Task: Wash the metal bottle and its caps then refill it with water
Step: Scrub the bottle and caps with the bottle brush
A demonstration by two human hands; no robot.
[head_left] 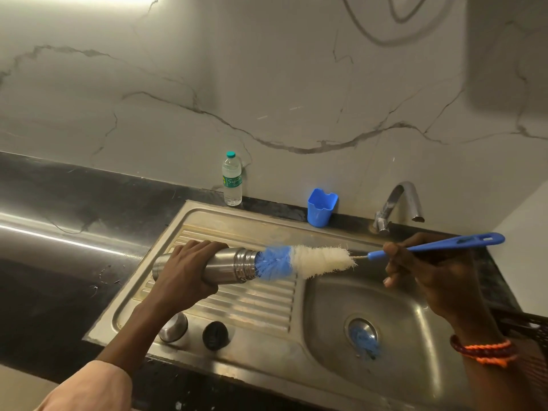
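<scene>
My left hand (189, 266) grips the metal bottle (231, 265), held on its side above the draining board with its open threaded mouth pointing right. My right hand (415, 268) holds the blue handle of a bottle brush (308, 261). The brush's blue bristle tip is at the bottle's mouth, and its white bristles are outside. A steel cap (174, 327) and a black inner cap (215, 335) stand on the sink's front left edge.
The steel sink (332, 298) has a blue scrubber (364, 341) over its drain. A tap (398, 206) stands at the back right, with a blue cup (321, 207) and a plastic water bottle (232, 179) along the wall. Dark counter (59, 232) lies left.
</scene>
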